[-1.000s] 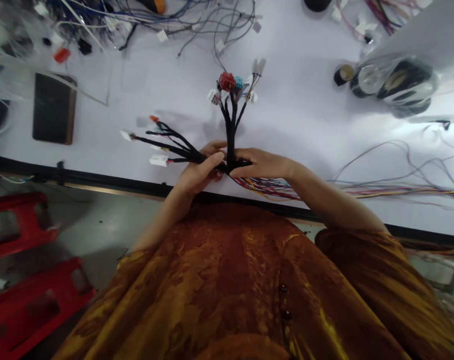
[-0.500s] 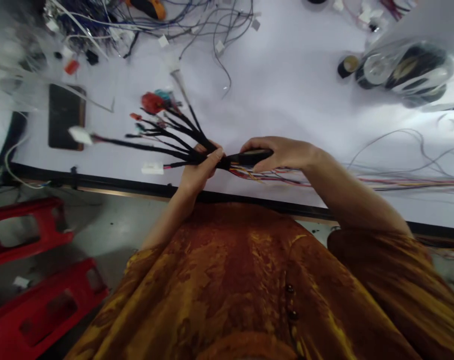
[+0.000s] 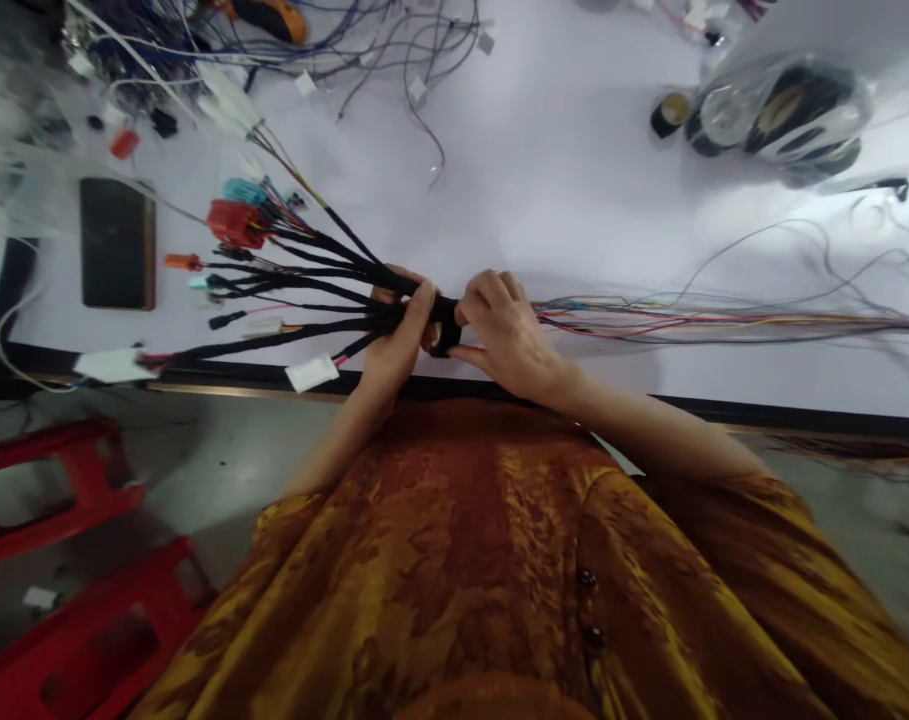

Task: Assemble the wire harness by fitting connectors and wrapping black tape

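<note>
A wire harness (image 3: 334,268) lies along the table's near edge, its black-wrapped branches fanning out to the left. My left hand (image 3: 398,330) is closed around the trunk where those branches meet. Against the underside of the trunk, between my hands, is a roll of black tape (image 3: 446,336). My right hand (image 3: 510,335) is closed at the roll, thumb below and fingers over the bundle; its fingertips are partly hidden. Loose coloured wires (image 3: 649,322) run out to the right from beneath it. Red (image 3: 236,223), teal and white connectors (image 3: 311,373) end the branches.
A dark phone (image 3: 118,243) lies at the left. Tangled wires (image 3: 139,60) and an orange-handled tool (image 3: 274,18) are at the back left. Another tape roll (image 3: 670,115) stands beside bagged rolls (image 3: 784,120) at the right. Red stools (image 3: 56,480) are on the floor.
My right hand has brought the tape roll left and down, from beside the trunk to its underside. The branches have swung down-left, and the view has shifted slightly.
</note>
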Available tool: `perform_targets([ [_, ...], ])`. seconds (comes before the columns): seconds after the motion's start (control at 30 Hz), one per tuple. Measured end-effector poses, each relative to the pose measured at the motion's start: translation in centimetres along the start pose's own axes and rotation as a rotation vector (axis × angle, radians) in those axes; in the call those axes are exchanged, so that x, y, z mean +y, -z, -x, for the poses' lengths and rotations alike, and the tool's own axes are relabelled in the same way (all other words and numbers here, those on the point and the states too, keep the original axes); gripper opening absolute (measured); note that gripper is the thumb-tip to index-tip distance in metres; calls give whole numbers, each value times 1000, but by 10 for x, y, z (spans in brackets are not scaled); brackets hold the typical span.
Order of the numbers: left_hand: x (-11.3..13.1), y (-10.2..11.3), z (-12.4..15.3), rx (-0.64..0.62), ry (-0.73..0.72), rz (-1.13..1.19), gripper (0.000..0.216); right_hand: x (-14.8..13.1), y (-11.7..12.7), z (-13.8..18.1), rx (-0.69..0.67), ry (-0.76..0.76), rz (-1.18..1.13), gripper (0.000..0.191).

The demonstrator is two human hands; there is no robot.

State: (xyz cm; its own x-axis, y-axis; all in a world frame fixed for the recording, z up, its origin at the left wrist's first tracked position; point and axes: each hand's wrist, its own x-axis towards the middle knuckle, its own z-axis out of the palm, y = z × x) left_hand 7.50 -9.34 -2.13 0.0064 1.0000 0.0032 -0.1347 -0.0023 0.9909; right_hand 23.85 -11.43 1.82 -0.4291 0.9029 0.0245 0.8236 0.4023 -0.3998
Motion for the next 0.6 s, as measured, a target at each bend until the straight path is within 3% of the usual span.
perform_targets([
  [0.1,3,-4,10,13,25,16,29,6,-16,-14,93,-214,-156,54],
  [0.2,0,-8,14,20,70,7,28,12,-28,-25,20,-366,-264,83],
  [0.27,-4,-10,13,17,72,1,31,22,-30,-29,-28,-363,-401,90],
  [0.37,-5,-12,11,-9,61,1,32,43,-26,-32,-137,-231,-794,82],
  [0.47,-3,-11,9,-23,65,33,28,61,-23,-35,-258,-219,-1163,55],
  [0.6,-8,-3,0,-12,120,32,27,67,-22,-29,-122,-290,-1324,41],
])
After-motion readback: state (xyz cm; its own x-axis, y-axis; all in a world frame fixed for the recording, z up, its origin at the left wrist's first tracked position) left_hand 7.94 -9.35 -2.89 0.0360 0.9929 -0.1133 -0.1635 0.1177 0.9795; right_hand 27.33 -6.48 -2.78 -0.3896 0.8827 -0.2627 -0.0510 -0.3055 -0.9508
